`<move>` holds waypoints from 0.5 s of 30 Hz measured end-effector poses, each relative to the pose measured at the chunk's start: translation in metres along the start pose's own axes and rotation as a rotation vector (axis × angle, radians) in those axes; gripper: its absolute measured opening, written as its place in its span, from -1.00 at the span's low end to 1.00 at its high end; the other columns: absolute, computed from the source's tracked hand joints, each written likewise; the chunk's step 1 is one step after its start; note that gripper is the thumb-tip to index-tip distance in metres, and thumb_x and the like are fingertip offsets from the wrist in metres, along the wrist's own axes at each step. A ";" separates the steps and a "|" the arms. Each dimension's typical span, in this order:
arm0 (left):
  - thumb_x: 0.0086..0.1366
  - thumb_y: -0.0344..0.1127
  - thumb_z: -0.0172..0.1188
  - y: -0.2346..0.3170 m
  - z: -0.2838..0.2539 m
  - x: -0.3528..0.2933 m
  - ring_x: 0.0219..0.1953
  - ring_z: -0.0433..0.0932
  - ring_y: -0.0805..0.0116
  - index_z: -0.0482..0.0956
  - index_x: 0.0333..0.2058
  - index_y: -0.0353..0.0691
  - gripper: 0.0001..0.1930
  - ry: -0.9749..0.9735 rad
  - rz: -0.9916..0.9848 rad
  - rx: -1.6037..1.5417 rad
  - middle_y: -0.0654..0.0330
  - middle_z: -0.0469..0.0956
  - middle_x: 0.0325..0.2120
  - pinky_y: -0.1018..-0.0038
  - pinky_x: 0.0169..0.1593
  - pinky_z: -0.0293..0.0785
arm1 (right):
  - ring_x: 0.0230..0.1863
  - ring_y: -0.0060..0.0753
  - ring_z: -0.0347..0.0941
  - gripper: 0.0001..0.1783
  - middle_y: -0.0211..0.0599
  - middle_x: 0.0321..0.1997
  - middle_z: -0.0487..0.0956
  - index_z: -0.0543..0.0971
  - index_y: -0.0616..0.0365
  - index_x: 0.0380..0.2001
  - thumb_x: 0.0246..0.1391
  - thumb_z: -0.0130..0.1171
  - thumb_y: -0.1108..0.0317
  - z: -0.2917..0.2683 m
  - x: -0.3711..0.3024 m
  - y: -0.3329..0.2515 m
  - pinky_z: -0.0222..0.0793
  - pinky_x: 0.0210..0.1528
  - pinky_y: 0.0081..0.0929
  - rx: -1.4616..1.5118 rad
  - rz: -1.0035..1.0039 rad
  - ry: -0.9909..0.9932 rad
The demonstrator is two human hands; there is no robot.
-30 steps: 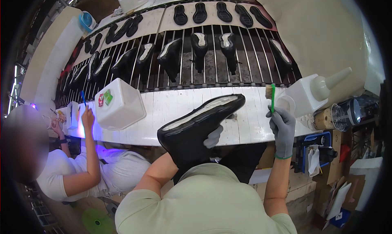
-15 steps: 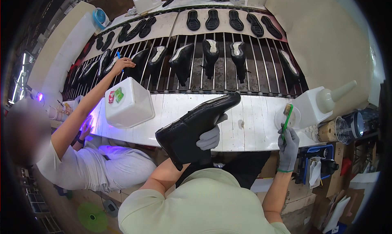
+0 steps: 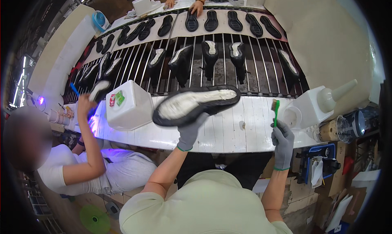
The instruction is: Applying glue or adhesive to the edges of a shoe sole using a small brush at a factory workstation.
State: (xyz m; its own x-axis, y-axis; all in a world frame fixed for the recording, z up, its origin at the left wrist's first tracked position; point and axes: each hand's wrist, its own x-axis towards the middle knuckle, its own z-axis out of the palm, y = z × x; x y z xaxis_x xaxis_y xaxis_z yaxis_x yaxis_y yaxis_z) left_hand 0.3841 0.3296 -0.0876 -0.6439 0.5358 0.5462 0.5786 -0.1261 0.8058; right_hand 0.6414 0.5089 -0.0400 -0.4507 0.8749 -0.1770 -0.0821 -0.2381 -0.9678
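Note:
In my gloved left hand (image 3: 189, 134) is a black shoe upper (image 3: 196, 105), held over the white table with its whitish underside turned up. The fingers are partly hidden beneath it. My gloved right hand (image 3: 283, 142) grips a green-handled brush (image 3: 276, 111) upright, bristles at the top. Beside that brush stands a round white cup (image 3: 291, 117) at the table's right. A white squeeze bottle (image 3: 322, 101) with a long spout is just past the cup.
Beyond the white table (image 3: 249, 130) runs a roller rack (image 3: 261, 66) carrying several black shoe uppers. Farther back, black soles (image 3: 211, 21) lie on a pale belt. A white box (image 3: 128, 107) stands left of centre. Co-workers sit at the left and reach in from the far side.
The shoe upper has turned so its whitish underside faces up. My right hand and brush have shifted slightly left. The left co-worker has drawn a shoe back; far hands now touch a sole.

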 end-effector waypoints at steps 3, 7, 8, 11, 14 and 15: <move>0.04 -0.35 0.38 -0.012 0.013 -0.022 0.11 0.41 0.09 0.25 0.16 -0.19 -0.29 -0.145 0.022 0.172 0.08 0.39 0.00 0.11 0.36 0.00 | -0.63 -0.85 0.15 -0.74 -0.55 -0.54 0.42 0.56 0.33 -0.15 0.10 0.10 0.45 0.024 -0.005 0.001 -0.08 -0.65 -0.81 -0.125 0.077 -0.063; 0.07 -0.47 0.31 -0.001 0.008 -0.033 0.10 0.44 0.09 0.30 0.03 -0.16 -0.45 -0.229 0.405 0.263 0.07 0.39 -0.02 -0.13 0.36 -0.19 | -0.66 -0.84 0.13 -0.81 -0.60 -0.63 0.38 0.62 0.28 -0.27 0.08 0.17 0.40 0.048 -0.009 0.026 -0.08 -0.66 -0.78 -0.137 0.144 -0.154; 0.07 -0.47 0.30 -0.002 0.008 -0.036 0.10 0.44 0.09 0.29 0.03 -0.16 -0.46 -0.226 0.417 0.274 0.08 0.38 -0.03 -0.13 0.36 -0.19 | -0.67 -0.83 0.12 -0.82 -0.60 -0.65 0.37 0.64 0.25 -0.29 0.07 0.19 0.38 0.053 -0.013 0.034 -0.08 -0.67 -0.76 -0.140 0.132 -0.145; 0.07 -0.49 0.30 0.002 0.010 -0.034 0.10 0.44 0.08 0.28 0.03 -0.16 -0.45 -0.206 0.390 0.275 0.10 0.38 -0.04 -0.14 0.36 -0.21 | -0.68 -0.83 0.13 -0.83 -0.59 -0.66 0.38 0.64 0.24 -0.29 0.07 0.20 0.39 0.059 -0.016 0.063 -0.08 -0.67 -0.75 -0.105 0.191 -0.124; 0.07 -0.49 0.30 0.000 0.011 -0.033 0.11 0.43 0.09 0.27 0.03 -0.15 -0.45 -0.173 0.383 0.245 0.10 0.37 -0.04 -0.12 0.37 -0.24 | -0.67 -0.83 0.13 -0.83 -0.60 -0.66 0.39 0.64 0.24 -0.29 0.05 0.23 0.41 0.064 -0.023 0.069 -0.06 -0.66 -0.73 -0.094 0.270 -0.136; 0.07 -0.49 0.30 -0.001 0.011 -0.035 0.11 0.43 0.09 0.27 0.03 -0.15 -0.45 -0.170 0.378 0.248 0.10 0.37 -0.04 -0.12 0.37 -0.24 | -0.66 -0.83 0.14 -0.83 -0.62 -0.65 0.38 0.65 0.26 -0.29 0.04 0.24 0.43 0.066 -0.025 0.069 -0.05 -0.64 -0.72 -0.084 0.309 -0.139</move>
State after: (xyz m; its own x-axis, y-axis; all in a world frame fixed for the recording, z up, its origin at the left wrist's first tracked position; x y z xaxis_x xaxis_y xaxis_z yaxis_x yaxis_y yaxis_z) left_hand 0.4116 0.3200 -0.1101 -0.2865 0.6221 0.7286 0.8718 -0.1462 0.4676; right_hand 0.5884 0.4429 -0.0908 -0.5602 0.6998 -0.4433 0.1478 -0.4421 -0.8847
